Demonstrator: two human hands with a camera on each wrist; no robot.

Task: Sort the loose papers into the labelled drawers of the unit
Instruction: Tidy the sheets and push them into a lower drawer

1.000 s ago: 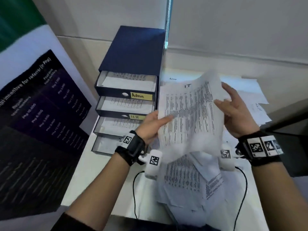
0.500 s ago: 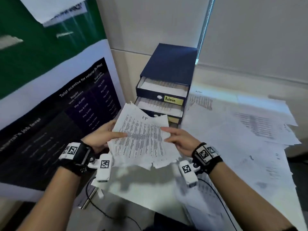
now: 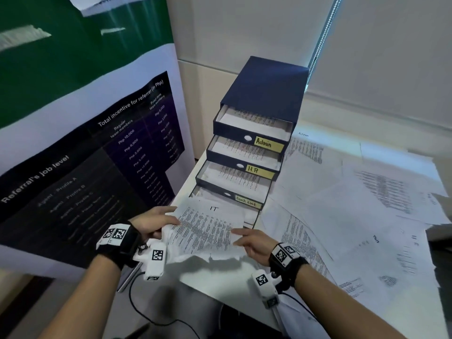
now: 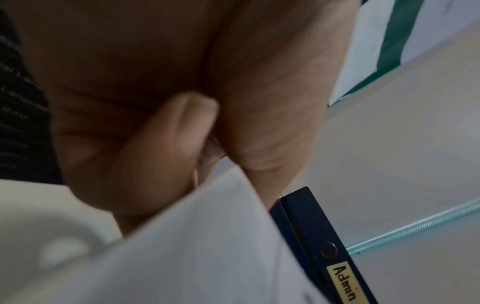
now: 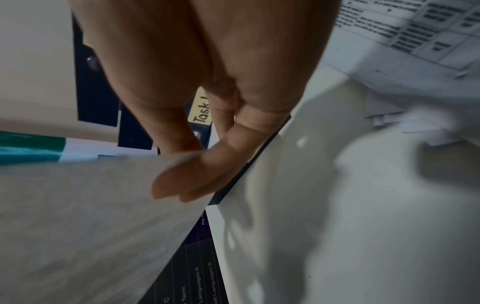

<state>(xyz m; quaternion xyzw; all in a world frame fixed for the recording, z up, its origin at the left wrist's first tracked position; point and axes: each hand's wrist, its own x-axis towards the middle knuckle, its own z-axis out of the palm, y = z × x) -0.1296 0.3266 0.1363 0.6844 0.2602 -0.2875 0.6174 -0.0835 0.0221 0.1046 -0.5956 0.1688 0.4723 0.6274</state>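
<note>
A dark blue drawer unit (image 3: 265, 94) stands at the table's back left with its drawers pulled out in steps. The labels read Admin (image 3: 268, 144), H.R (image 3: 255, 170) and Task List (image 3: 248, 201). A crumpled printed sheet headed IT (image 3: 208, 230) lies nearly flat over the lowest drawer, hiding its label. My left hand (image 3: 168, 222) grips the sheet's left edge, and my right hand (image 3: 241, 234) pinches its right edge. In the left wrist view, curled fingers (image 4: 182, 127) hold the sheet (image 4: 182, 246). In the right wrist view, fingertips (image 5: 179, 183) pinch the sheet (image 5: 78, 226).
Loose printed papers (image 3: 354, 216) cover the white table to the right of the unit. A tall poster board (image 3: 85, 155) stands close on the left. Black cables (image 3: 146, 314) hang off the table's front edge (image 3: 220, 293). A blind cord (image 3: 320, 40) hangs behind the unit.
Both hands have carried the IT sheet from upright above the paper pile leftward and down, laying it almost flat over the lowest drawer. The head view has swung left.
</note>
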